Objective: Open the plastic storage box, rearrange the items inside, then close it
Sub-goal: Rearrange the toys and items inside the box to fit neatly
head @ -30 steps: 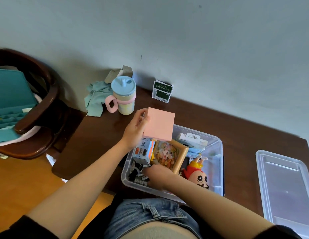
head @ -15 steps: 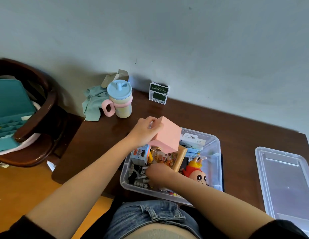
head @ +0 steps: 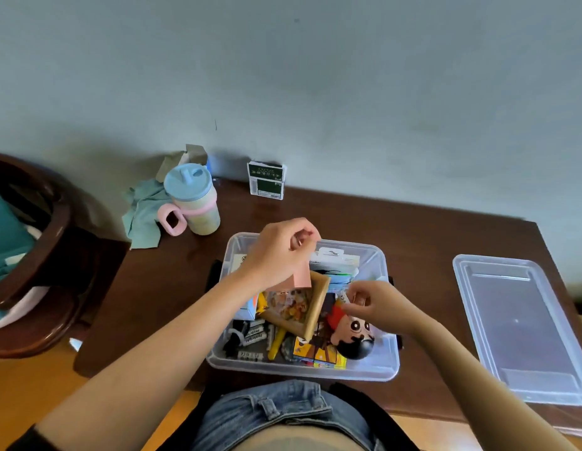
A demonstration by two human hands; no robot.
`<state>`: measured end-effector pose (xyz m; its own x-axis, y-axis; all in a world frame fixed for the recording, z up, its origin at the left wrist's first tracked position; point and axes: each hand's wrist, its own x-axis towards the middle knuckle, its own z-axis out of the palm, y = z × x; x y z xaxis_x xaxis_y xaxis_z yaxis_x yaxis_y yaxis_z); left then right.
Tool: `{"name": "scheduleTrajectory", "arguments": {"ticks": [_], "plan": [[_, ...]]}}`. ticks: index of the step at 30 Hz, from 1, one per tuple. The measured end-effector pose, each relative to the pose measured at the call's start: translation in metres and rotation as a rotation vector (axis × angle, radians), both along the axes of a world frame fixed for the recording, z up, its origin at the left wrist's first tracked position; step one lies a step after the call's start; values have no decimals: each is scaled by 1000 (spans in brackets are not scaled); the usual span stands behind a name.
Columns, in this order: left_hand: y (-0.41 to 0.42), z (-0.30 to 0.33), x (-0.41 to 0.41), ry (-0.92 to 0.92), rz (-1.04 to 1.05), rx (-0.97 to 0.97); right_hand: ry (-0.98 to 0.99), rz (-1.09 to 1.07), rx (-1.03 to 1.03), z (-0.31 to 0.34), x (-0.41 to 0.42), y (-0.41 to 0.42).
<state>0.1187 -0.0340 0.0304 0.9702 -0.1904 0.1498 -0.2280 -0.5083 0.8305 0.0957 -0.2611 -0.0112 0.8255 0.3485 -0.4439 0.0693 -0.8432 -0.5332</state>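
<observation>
- Head view: your left hand (head: 276, 252) has lowered the pink pad (head: 302, 277), pinched, into the storage box (head: 385, 369); below the grip, the frame (head: 310, 315)
- Your right hand (head: 377, 305) has shifted, fingers curled, contents unclear; rearranging continues; lid (head: 517, 323) off

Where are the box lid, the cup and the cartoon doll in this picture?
box lid (head: 517, 327): head view, on the flat middle panel.
cup (head: 188, 183): head view, on the blue top.
cartoon doll (head: 353, 330): head view, on the face, inside the storage box (head: 392, 362).
</observation>
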Motion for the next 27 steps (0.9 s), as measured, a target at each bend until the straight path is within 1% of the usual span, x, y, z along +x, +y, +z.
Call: {"name": "scheduleTrajectory", "arguments": {"ticks": [1, 3, 5, 6, 7, 9, 11, 12, 14, 17, 22, 24, 27], "plan": [[-9, 2, 0, 84, -104, 17, -29, -38, -9, 0, 0, -5], [-29, 0, -1, 248, -341, 146, -57, -118, -18, 0, 1, -11], [-50, -9, -5, 369, -577, 350, -70, -202, -26, -1, 0, -16], [-60, -16, -9, 397, -675, 479, -78, -233, -33, -2, 0, -18], [-69, -25, -13, 384, -758, 613, -79, -257, -36, -2, 0, -19], [-84, -43, -21, 254, -887, 853, -66, -306, -24, -2, -1, -20], [-96, -59, -30, 111, -926, 981, -58, -328, -14, -2, -2, -21], [-99, -66, -33, 55, -919, 998, -58, -330, -12, -2, -3, -20], [-103, -77, -35, -13, -884, 972, -73, -339, -8, 0, -3, -20], [-99, -84, -35, -40, -827, 908, -117, -388, 44, 3, -3, -21], [-79, -76, -25, 9, -680, 739, -241, -450, 137, 6, -3, -25], [-74, -67, -20, 21, -648, 680, -264, -456, 160, 7, -3, -26], [-62, -53, -16, 56, -570, 536, -270, -469, 194, 12, -4, -27]]}}
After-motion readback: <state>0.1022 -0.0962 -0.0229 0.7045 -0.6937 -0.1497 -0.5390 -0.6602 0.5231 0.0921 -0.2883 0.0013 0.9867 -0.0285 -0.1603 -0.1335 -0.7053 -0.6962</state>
